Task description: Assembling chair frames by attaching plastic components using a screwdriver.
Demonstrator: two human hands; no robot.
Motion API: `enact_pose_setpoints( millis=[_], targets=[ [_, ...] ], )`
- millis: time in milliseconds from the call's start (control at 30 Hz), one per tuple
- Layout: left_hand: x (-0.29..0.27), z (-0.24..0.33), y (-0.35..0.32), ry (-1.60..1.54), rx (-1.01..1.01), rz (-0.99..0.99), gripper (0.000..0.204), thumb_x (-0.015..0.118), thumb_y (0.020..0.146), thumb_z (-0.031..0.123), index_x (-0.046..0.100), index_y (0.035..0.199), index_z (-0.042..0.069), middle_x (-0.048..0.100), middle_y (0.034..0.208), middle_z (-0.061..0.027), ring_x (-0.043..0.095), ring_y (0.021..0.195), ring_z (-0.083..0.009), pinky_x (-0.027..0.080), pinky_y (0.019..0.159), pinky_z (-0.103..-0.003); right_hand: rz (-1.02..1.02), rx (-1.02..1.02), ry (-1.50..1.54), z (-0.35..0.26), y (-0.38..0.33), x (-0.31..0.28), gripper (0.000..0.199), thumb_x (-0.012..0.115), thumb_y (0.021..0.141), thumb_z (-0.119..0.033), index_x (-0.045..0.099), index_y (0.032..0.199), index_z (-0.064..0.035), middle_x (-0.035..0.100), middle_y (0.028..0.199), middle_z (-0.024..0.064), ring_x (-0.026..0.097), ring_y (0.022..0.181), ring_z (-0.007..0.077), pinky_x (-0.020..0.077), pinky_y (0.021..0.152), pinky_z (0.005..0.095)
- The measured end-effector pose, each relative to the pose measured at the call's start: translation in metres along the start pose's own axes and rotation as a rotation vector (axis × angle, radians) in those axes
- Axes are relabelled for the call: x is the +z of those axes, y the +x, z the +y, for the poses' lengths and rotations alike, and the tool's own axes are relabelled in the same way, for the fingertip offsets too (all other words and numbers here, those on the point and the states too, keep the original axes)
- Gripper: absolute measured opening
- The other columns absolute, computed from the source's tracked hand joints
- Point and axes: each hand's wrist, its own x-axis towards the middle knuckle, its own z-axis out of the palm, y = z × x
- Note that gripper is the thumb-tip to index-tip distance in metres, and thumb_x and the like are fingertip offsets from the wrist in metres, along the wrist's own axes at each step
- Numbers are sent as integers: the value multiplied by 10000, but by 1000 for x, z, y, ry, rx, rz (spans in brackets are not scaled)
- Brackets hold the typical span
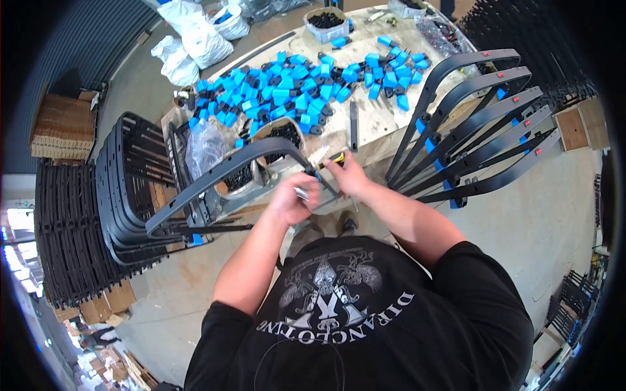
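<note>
A curved black metal frame (pixel 225 168) arches over the near left part of the table, its right end beside my left hand (pixel 297 197). That hand is closed around a small shiny metal piece (pixel 302 193), whose kind I cannot make out. At the table's near edge, my right hand (pixel 350 177) has its thumb and fingers closed about a small black-and-yellow tool (pixel 338 158); most of it is hidden. Just beyond the hands are an open box of small black parts (pixel 282 140) and a flat dark bar (pixel 353 127).
A wide heap of blue-and-black plastic pieces (pixel 280 91) covers the table (pixel 385 120). Several curved black frames (pixel 469 140) lean at the right; more stacked frames (pixel 127 189) stand at the left. A clear plastic bag (pixel 203 146) and white sacks (pixel 195 39) lie beyond.
</note>
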Motion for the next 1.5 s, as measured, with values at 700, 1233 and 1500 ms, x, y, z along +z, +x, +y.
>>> enact_pose_setpoints(
  millis=[700, 1233, 1500],
  targets=[
    [-49, -41, 23, 1749, 413, 719, 549, 679, 873, 299, 489, 1170, -122, 690, 978, -329, 695, 935, -463, 551, 859, -493, -23, 15, -90, 3, 6, 4, 636, 670, 958, -437, 455, 1303, 51, 681, 1081, 294, 683, 1026, 408, 516, 905, 448],
    [-24, -28, 15, 663, 99, 278, 289, 605, 853, 235, 616, 858, -54, 705, 831, -185, 687, 728, -300, 540, 658, -399, -14, 1, -30, -7, 3, -1, 617, 684, 953, -423, 468, 1258, 67, 682, 1055, 300, 691, 991, 414, 530, 875, 447],
    [-9, -52, 12, 1407, 486, 364, 351, 635, 878, 264, 650, 969, -74, 712, 909, -195, 710, 804, -294, 563, 742, -424, -6, -14, -128, 3, 2, -2, 613, 685, 956, -429, 472, 1248, 66, 684, 1041, 294, 693, 992, 384, 526, 875, 438]
  ],
)
